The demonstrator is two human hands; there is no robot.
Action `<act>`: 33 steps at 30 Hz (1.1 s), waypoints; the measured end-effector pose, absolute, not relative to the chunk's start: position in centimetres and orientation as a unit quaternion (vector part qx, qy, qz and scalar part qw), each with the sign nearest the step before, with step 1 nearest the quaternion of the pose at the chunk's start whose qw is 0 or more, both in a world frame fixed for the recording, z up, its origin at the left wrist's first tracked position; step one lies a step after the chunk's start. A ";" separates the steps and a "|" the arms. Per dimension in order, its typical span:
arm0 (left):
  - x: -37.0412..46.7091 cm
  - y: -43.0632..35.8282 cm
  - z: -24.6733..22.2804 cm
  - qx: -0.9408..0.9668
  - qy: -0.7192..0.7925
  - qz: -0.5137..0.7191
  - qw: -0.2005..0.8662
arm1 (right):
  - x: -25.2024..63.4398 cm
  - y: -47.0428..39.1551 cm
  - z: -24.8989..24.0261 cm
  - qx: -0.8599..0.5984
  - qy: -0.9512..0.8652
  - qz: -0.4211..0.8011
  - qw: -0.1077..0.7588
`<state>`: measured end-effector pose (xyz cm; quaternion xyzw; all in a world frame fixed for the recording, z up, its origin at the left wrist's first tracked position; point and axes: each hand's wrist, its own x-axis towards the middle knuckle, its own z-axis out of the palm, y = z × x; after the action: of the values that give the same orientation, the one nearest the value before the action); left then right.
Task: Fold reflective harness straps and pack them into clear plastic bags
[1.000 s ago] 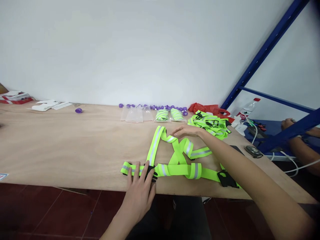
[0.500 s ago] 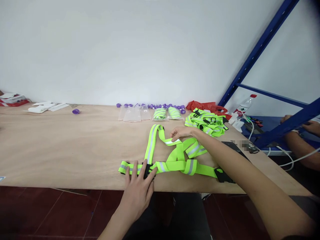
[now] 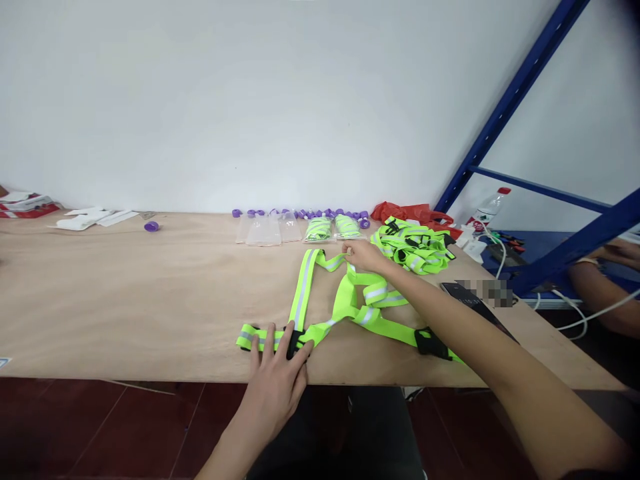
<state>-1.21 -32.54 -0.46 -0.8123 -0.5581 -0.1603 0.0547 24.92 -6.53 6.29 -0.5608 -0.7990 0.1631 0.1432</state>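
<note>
White papers (image 3: 87,218): laid loose on the wooden surface (image 3: 175,300), far left. Purple piece (image 3: 151,227): set apart beside them. Clear bags (image 3: 263,230): laid flat near the wall. Left hand (image 3: 275,381): fingers spread, nothing grasped, rested over the left end of a reflective yellow-green harness (image 3: 346,301) and its black buckle (image 3: 294,343). The harness is spread at the near edge, between and under both hands; its crossed straps are partly raised. Filled packets (image 3: 319,229): placed behind. Right hand (image 3: 364,255): fingertips closed in a pinch on an upper strap. Heap of like straps (image 3: 419,247): kept just beyond. Second buckle (image 3: 432,343): located near the right forearm. Handling, as judged: the left end is best held down firmly, the pinched strap drawn gently, twists smoothed at the crossing, and the heap left unsnagged.
</note>
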 end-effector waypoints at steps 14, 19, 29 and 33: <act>-1.1 -32.0 -0.3 -0.807 -0.566 -0.165 0.008 | 25.6 -13.4 9.5 -0.612 -0.766 0.035 0.192; -0.3 -31.4 0.4 -0.791 -0.577 -0.197 0.050 | 27.7 -22.9 8.3 -0.624 -0.748 0.058 0.219; 1.5 -30.1 0.4 -0.779 -0.564 -0.269 0.049 | 27.5 -28.7 1.8 -0.642 -0.726 0.136 0.207; 1.8 -30.2 0.4 -0.788 -0.548 -0.277 0.050 | 26.9 -28.9 1.8 -0.574 -0.704 0.236 0.345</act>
<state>1.75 -30.23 0.43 -0.7877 -0.5479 -0.2773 0.0501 26.94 -28.92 1.75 -0.5738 -0.7043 0.2357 0.3452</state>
